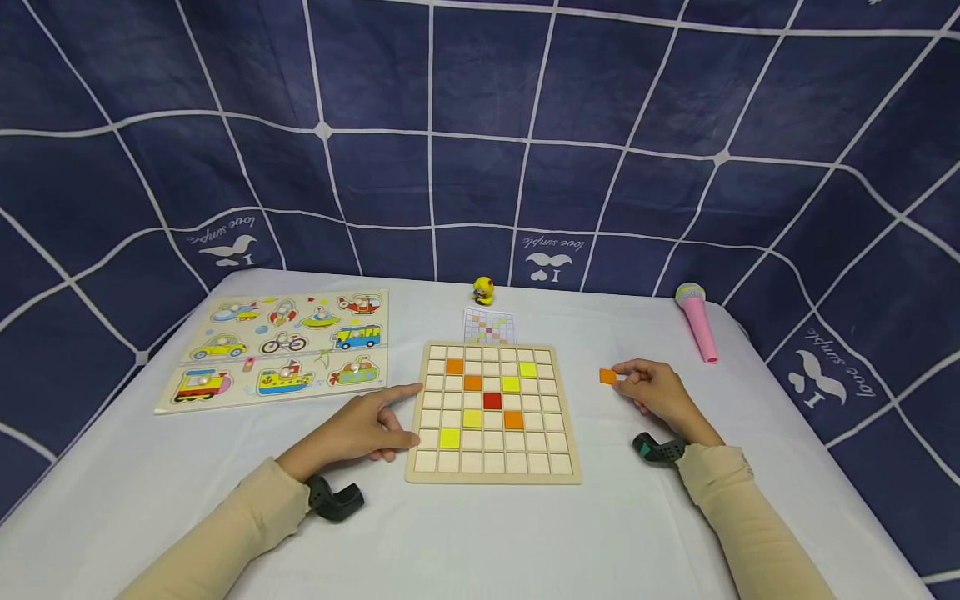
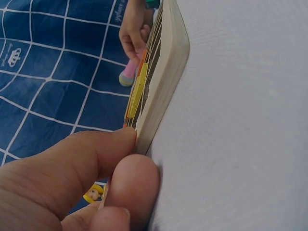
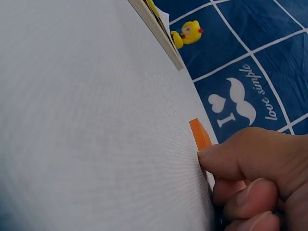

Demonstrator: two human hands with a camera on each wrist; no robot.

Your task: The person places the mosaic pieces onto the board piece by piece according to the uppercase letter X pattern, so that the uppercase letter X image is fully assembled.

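Observation:
A wooden grid board [image 1: 492,478] lies in the middle of the table, with orange, yellow and one red square tile [image 1: 492,401] set among its plain squares. The left hand [image 1: 362,427] touches the board's left edge with index finger and thumb, the index finger stretched out; the left wrist view shows the thumb against the wooden rim [image 2: 163,86]. To the right of the board, the right hand [image 1: 657,392] pinches an orange square tile [image 1: 607,377] between thumb and fingers. In the right wrist view that orange tile [image 3: 199,134] sticks out past the thumb.
Behind the board lies a small printed pattern card [image 1: 490,325], and a yellow duck figure [image 1: 483,291] stands beyond it. A vehicle puzzle board [image 1: 285,350] occupies the back left. At the back right lies a pink toy microphone [image 1: 698,323]. A blue checked cloth [image 1: 480,183] hangs behind.

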